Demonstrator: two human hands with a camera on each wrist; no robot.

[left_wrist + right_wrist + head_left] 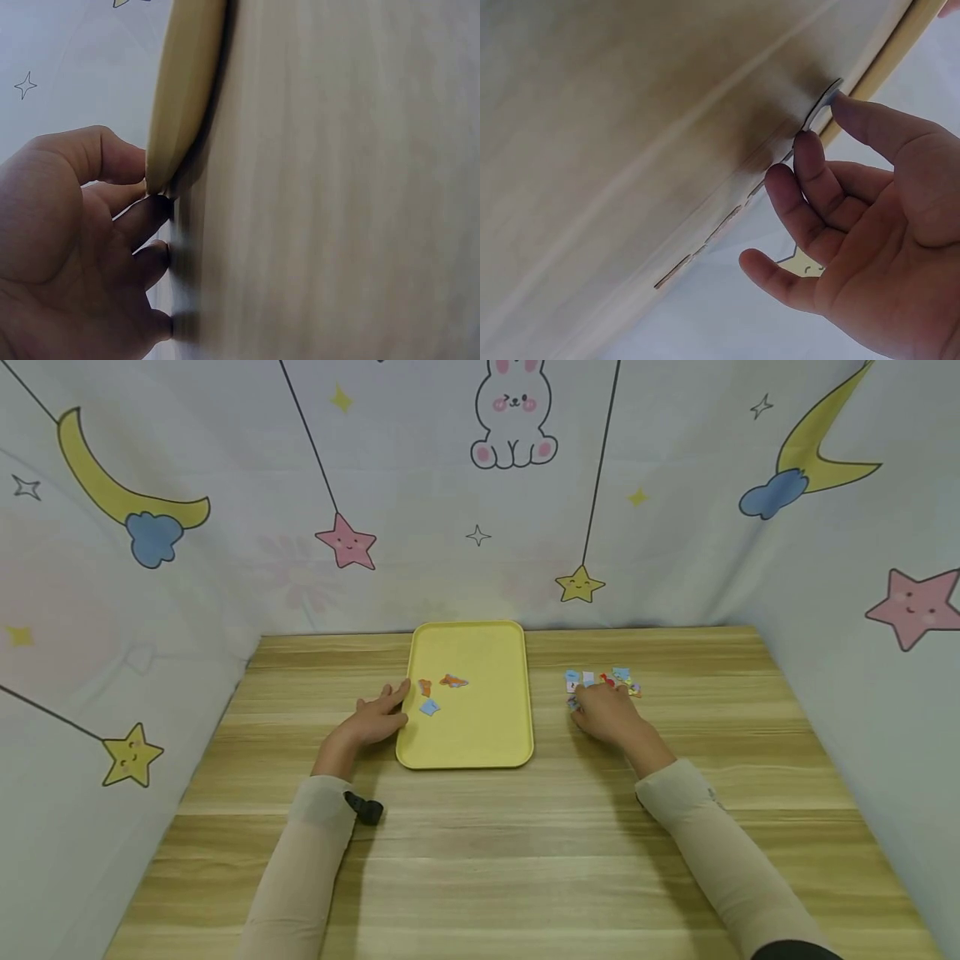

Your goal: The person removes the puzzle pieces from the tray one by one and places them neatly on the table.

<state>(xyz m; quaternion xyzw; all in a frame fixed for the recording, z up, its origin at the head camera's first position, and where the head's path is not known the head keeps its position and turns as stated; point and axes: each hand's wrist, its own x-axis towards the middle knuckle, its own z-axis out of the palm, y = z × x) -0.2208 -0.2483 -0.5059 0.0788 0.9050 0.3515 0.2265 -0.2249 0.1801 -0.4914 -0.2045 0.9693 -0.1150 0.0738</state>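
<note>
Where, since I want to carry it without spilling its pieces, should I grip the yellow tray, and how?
Probably at the rim, midway along both long sides, coming from left and right: the yellow tray lies flat, and its far short edge is close to the backdrop.

Tray [472, 733] by left hand [371, 720]: plain yellow. On it, right of that hand: two orange pieces [454, 681], one light-blue piece [429, 707]. Bits [621, 674] around right hand [609, 714]: light blue, white, red, yellow. Pinched piece [821, 106] there: pale, dark edge. Table [480, 877] below both hands: brown streaky wood grain. Sleeves [288, 868]: cream. Left wrist camera [367, 811]: black. Cloth [420, 460] beyond hands: white, pink and yellow stars [347, 542], yellow moons [88, 475], blue clouds [154, 537].
</note>
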